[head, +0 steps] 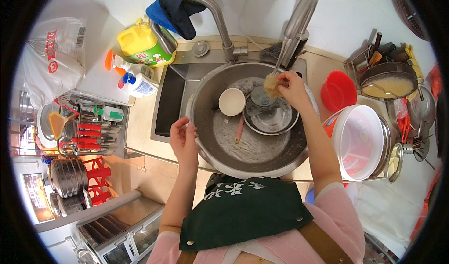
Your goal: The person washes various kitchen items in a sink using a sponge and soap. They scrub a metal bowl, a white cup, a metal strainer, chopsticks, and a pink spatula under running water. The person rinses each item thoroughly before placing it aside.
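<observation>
My right hand (292,87) pinches a pale yellowish scrubbing pad (271,84) under the spout of the right faucet (294,29). Below it, inside a large round metal basin (207,155), a clear glass bowl (268,118) rests in a dark pan with a pale rim (277,134). A small round glass dish (261,97) overlaps the bowl's upper edge. A white bowl (232,102) and a pink handle (239,130) lie to the left in the basin. Near the basin's left rim, my left hand (185,139) is raised with fingers apart and holds nothing.
A metal sink compartment (170,95) lies left, with spray bottles (142,85) and a yellow jug (140,41) beyond. A second faucet (217,15) carries a dark cloth (179,11). Right of the basin stand a red bowl (339,91), a white bucket (359,141) and a rack holding a pan (388,80).
</observation>
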The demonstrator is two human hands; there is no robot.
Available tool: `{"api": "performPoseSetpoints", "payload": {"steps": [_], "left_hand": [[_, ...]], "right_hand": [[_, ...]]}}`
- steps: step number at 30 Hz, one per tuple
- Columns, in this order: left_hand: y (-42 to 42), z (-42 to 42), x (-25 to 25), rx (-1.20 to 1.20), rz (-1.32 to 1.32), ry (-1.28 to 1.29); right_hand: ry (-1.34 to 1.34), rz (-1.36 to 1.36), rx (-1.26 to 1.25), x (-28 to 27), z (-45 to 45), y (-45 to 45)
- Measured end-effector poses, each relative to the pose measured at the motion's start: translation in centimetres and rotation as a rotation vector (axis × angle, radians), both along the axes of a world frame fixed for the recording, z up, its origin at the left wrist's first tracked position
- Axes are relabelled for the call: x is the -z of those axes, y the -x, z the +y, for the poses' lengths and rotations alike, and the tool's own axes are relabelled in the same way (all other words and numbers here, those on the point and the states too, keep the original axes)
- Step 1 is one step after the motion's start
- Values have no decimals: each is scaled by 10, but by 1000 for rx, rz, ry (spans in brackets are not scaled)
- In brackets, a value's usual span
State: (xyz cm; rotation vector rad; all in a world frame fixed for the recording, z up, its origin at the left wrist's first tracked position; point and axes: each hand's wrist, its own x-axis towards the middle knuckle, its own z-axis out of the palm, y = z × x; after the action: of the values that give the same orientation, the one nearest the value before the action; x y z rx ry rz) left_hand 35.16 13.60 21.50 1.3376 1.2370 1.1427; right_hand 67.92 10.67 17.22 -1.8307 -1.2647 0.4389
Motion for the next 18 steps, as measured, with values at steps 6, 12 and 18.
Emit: {"api": "performPoseSetpoints", "payload": {"steps": [6, 12, 18], "left_hand": [[-68, 12, -16, 337, -8, 32], [-148, 21, 7, 617, -89, 435], [-204, 29, 20, 623, -25, 465]], "right_hand": [[48, -110, 78, 8, -37, 18], [124, 8, 128, 7, -84, 37], [53, -29, 179, 7, -109, 38]]}}
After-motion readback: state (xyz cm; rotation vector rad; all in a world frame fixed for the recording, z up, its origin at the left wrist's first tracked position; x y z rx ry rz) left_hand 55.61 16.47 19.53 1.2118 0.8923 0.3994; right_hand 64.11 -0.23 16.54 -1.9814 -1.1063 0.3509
